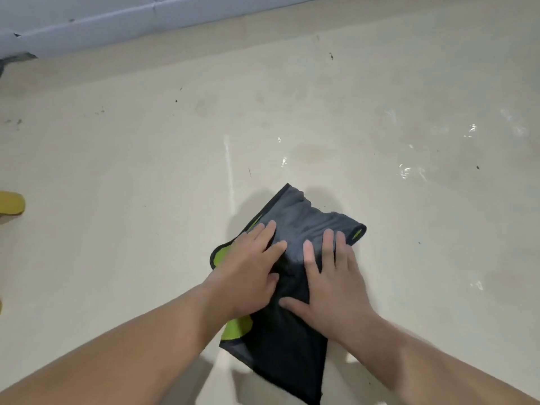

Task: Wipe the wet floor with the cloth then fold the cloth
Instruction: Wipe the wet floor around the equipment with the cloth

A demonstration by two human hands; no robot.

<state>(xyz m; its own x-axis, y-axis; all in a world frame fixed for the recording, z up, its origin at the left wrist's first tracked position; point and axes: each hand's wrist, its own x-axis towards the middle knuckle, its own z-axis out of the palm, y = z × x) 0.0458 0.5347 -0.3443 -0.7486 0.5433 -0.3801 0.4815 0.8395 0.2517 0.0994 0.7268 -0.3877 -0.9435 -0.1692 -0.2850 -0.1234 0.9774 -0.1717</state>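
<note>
The cloth (295,229) is soft and limp, dark grey with a green underside, and where it lies rumpled it looks damp, so it will probably drag on the floor (117,171) rather than glide and will sag from any single corner. It is best taken at two corners or along an edge, which now lie just past the fingertips and to either side of them. It lies flat on the floor under both palms, bunched ahead of the fingers and trailing back beneath the wrists. The left hand (248,273) is laid flat, fingers spread and straight, pressing down and gripping nothing. The right hand (330,285) lies beside it, just apart, likewise splayed and pressing, thumb stretched toward the left. Both forearms reach forward and converge on the cloth. Wet glints (406,171) show well beyond the right fingertips, so wiping seems unfinished.
</note>
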